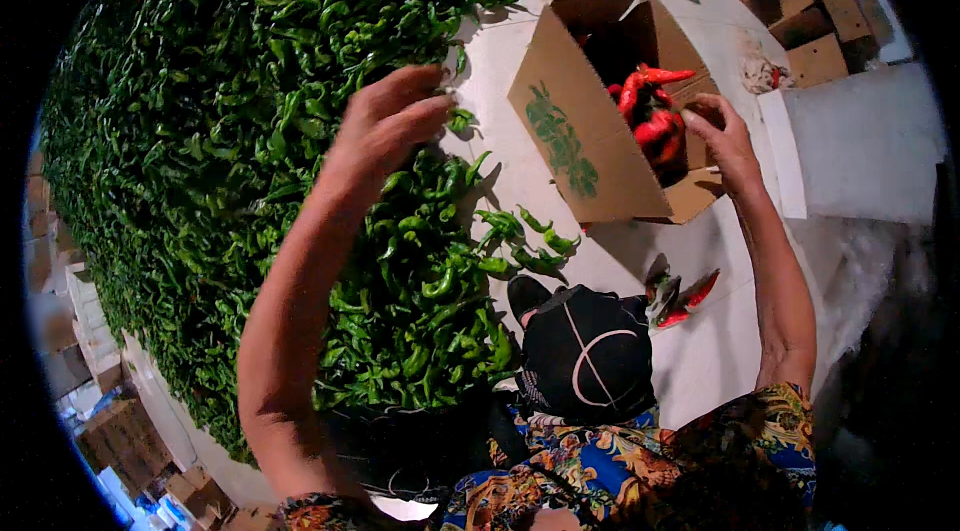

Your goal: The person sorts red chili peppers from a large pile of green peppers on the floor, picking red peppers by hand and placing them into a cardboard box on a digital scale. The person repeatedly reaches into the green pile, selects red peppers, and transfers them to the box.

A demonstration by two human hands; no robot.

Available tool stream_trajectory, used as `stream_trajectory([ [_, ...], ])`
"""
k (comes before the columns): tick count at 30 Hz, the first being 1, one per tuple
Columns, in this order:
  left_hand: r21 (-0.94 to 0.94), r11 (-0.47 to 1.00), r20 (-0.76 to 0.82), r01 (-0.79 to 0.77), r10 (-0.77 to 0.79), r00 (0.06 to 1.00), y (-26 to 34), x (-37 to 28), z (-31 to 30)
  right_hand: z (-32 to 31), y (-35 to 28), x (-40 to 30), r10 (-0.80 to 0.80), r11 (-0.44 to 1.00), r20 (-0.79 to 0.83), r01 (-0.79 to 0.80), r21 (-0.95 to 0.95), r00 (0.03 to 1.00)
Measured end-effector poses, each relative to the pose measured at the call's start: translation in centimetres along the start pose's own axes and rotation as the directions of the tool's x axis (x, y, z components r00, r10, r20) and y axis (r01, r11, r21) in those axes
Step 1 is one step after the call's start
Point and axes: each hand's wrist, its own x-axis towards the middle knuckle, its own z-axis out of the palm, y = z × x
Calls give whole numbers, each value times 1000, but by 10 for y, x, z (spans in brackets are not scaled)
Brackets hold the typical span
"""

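A huge heap of green peppers (225,111) covers the floor on the left and in front of me. Over its right edge is my left hand (397,111), slightly blurred, fingers bent; whether it holds a pepper is unclear. An open cardboard box (562,133) with a green printed picture stands tilted on the floor at the right. Red peppers (652,111) lie in its mouth. My right hand (716,130) is at the box's right side, thumb and fingers close beside the red peppers; its grip cannot be made out. Loose green peppers (525,242) lie between heap and box.
A few red and dark peppers (679,302) lie on the pale floor beside my knee (589,355). Cardboard boxes (817,62) are stacked at the upper right, near a large pale panel (866,145). More boxes (124,441) stand at the lower left.
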Motion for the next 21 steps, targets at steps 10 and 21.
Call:
stream_trajectory([
  [10,53,928,-513,368,-291,808,-183,-221,-224,71,40,47,-609,282,532,787,-548,589],
  [21,697,445,-662,562,98,743,-286,-308,-233,111,-72,-97,-664,309,308,624,-717,682],
])
